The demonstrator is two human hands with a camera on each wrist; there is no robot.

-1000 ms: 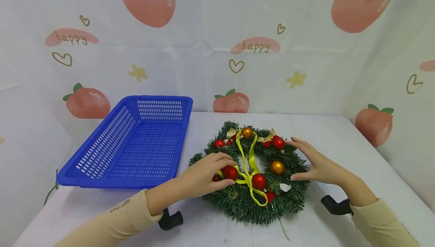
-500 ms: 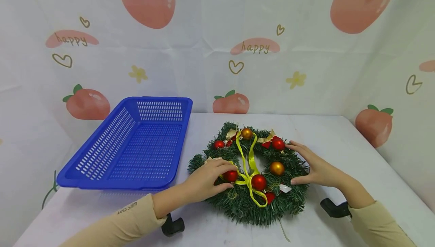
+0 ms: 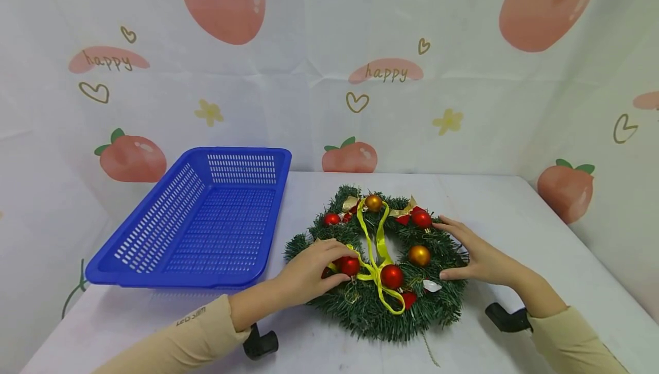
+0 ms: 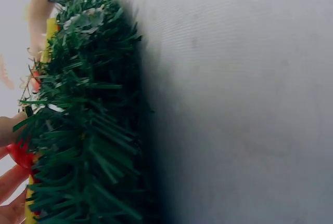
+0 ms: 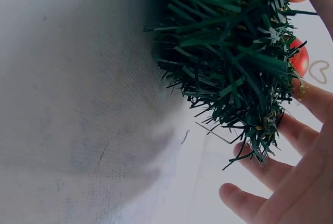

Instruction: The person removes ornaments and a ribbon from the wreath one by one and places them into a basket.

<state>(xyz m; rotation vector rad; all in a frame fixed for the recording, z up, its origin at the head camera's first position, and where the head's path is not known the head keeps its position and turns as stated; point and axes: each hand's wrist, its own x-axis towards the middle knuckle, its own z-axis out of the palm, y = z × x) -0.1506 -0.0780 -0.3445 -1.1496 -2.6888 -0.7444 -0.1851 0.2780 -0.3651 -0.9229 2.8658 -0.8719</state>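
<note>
Head view, w/ wrist views as insets. Wreath [image 3: 383, 262] lies flat on the desk [image 3: 515, 208], just right of the blue basket [image 3: 206, 219]. Over the last second both hands have closed in on it: left hand [image 3: 309, 268] slid further onto the near-left rim, fingers now curled round a red bauble [image 3: 349, 265] and the greenery beside it; right hand [image 3: 476, 254] came down from hovering to rest on the right rim, fingers straight, thumb at the outer edge. Wreath itself hasn't shifted. Judged: contact made on both sides, lift not yet begun.
</note>
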